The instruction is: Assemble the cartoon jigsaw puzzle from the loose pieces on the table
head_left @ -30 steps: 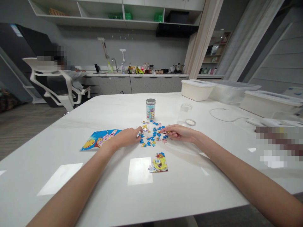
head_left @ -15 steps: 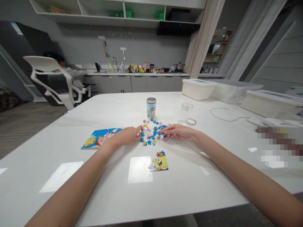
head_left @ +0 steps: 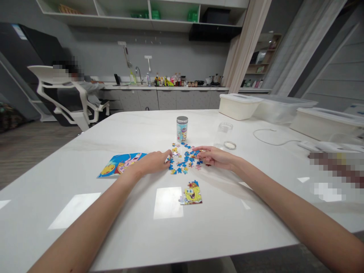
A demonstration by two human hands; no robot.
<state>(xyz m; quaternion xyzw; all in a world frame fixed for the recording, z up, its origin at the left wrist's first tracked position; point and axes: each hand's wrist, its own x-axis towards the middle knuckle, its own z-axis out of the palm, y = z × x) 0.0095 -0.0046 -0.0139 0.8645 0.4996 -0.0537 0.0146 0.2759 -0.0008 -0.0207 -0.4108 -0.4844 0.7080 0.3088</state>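
Note:
Loose jigsaw puzzle pieces (head_left: 179, 170), mostly blue with some yellow and pink, lie scattered on the white table. My left hand (head_left: 156, 162) rests at their left edge, thumb and index finger apart, with nothing visible between them. On the right side, my right hand (head_left: 214, 157) hovers over or touches the pieces; its index finger is stretched out and the others are bent, partly hiding pieces. Nearer to me lies a joined puzzle section (head_left: 192, 193) with a yellow cartoon face. A colourful picture sheet (head_left: 113, 165) lies beside my left wrist, which partly covers it.
Behind the pieces stands a printed canister (head_left: 182, 129) with a silver lid. To its right are a clear jar (head_left: 225, 131) and a ring-shaped lid (head_left: 230, 145). Lidded bins (head_left: 239, 107) and a white cable (head_left: 264, 141) occupy the right side. A person sits in a chair (head_left: 82, 102) at far left.
My right hand's fingers have spread from a pinch, with the index finger now reaching farther out over the pieces. My left hand has barely moved.

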